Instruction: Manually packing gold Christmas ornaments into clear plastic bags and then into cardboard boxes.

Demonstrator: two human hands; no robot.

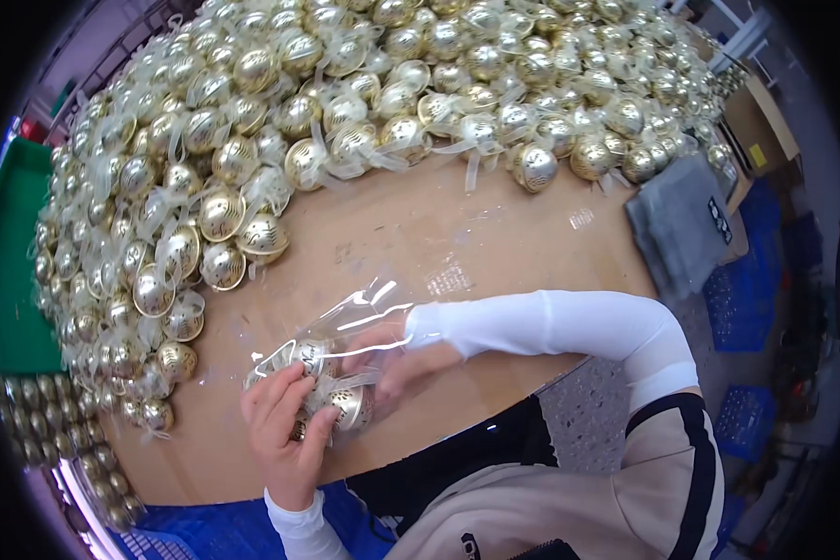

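Observation:
A clear plastic bag (369, 303) lies over the near part of the table, with several gold ball ornaments (350, 408) inside it. My left hand (287, 422) is closed around the bag's left end, its fingers and thumb pressing on the balls through the plastic. From the right, my right hand (406, 359) reaches into the bag, thumb and fingers apart, close to the balls and a pale sheer ribbon. Glare on the plastic partly hides its fingertips.
A large heap of gold ball ornaments (222, 213) with sheer ribbons covers the far and left parts of the brown table (532, 243). Grey folded packing material (677, 224) lies at the right edge. Blue crates (745, 420), a cardboard box (759, 126) and a green bin (23, 271) stand around.

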